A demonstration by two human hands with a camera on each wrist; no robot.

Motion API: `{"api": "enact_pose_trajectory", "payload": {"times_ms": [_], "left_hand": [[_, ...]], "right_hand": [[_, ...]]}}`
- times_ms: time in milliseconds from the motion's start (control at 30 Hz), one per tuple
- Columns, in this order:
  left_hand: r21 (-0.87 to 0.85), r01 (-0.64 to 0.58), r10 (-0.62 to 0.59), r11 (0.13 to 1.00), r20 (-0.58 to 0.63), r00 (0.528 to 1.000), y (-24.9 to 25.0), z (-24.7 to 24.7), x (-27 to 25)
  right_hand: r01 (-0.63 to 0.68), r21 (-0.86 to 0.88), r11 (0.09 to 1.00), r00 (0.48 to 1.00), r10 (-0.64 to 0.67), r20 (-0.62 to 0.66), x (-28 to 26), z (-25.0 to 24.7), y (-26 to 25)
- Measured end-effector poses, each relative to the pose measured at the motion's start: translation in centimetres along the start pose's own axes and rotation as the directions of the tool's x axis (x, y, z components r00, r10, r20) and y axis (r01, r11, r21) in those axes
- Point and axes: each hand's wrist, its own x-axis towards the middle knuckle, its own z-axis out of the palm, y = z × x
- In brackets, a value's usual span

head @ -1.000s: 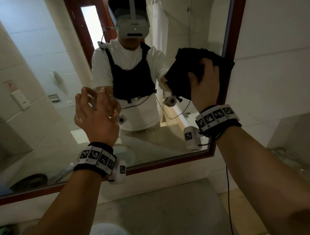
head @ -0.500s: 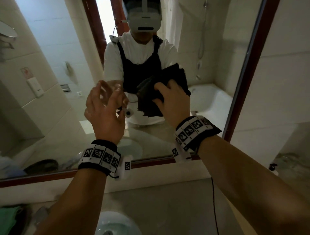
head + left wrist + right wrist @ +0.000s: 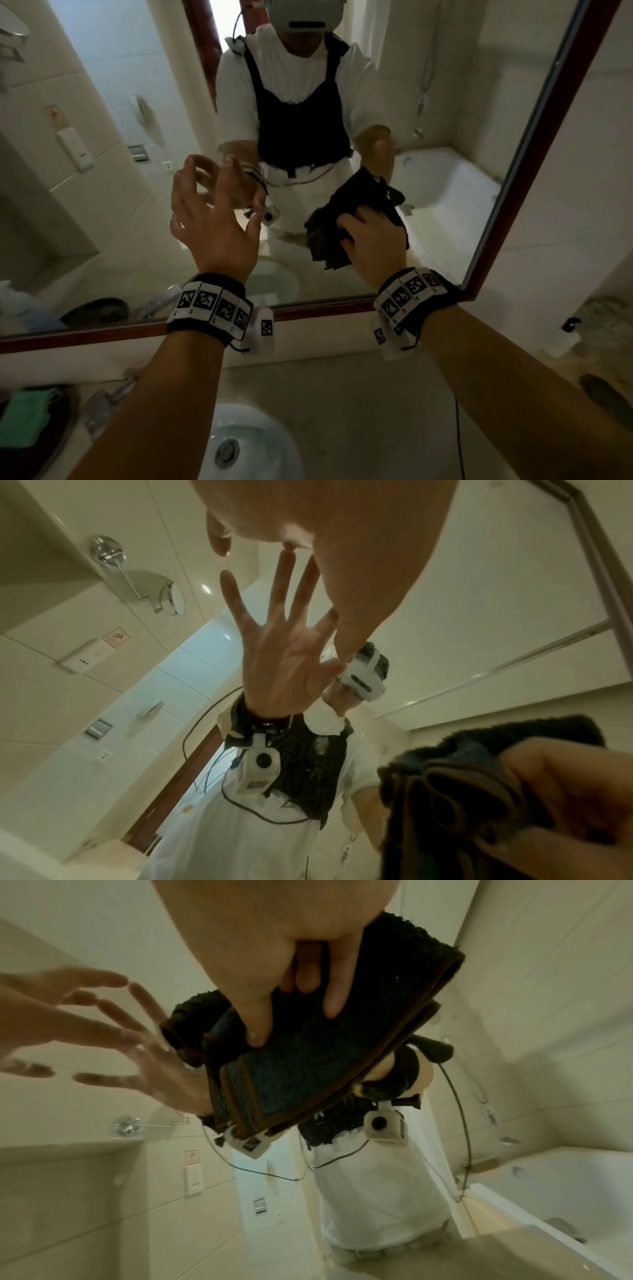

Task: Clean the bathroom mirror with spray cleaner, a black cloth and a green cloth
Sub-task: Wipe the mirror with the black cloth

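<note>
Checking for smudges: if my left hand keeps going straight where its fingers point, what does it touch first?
Most likely the mirror glass. The left hand is open and empty, fingertips aimed at it with nothing between. How close they are is unclear.

right hand [image 3: 291, 961] pressing folded black cloth [image 3: 325, 1053] against mirror [image 3: 514, 1001]

The green cloth [image 3: 25, 416] at the counter's left edge is dim and cut by the frame, its shape unclear. The basin [image 3: 253, 442] runs off the bottom edge. The right hand [image 3: 375, 241] covers much of the black cloth [image 3: 329, 240], so whether it touches the mirror [image 3: 102, 171] cannot be told. A small dark thing [image 3: 570, 323] by the counter's right edge is too blurred to name.
</note>
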Motion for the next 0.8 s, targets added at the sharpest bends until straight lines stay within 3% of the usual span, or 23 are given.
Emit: {"api": "enact_pose_trajectory", "payload": {"times_ms": [333, 600, 800], "left_hand": [[-0.055, -0.023, 0.020, 0.998, -0.059, 0.998, 0.0, 0.7, 0.0], [-0.058, -0.004, 0.001, 0.998, -0.049, 0.999, 0.1, 0.9, 0.0], [-0.061, 0.003, -0.007, 0.998, -0.053, 0.999, 0.1, 0.8, -0.1]], "right_hand": [[-0.229, 0.030, 0.973, 0.964, 0.231, -0.133, -1.0, -2.8, 4.1], [-0.241, 0.148, 0.959, 0.931, 0.272, -0.242, 2.2, -3.7, 2.6], [-0.254, 0.064, 0.965, 0.962, 0.259, -0.087, -4.3, 2.7, 1.9]]}}
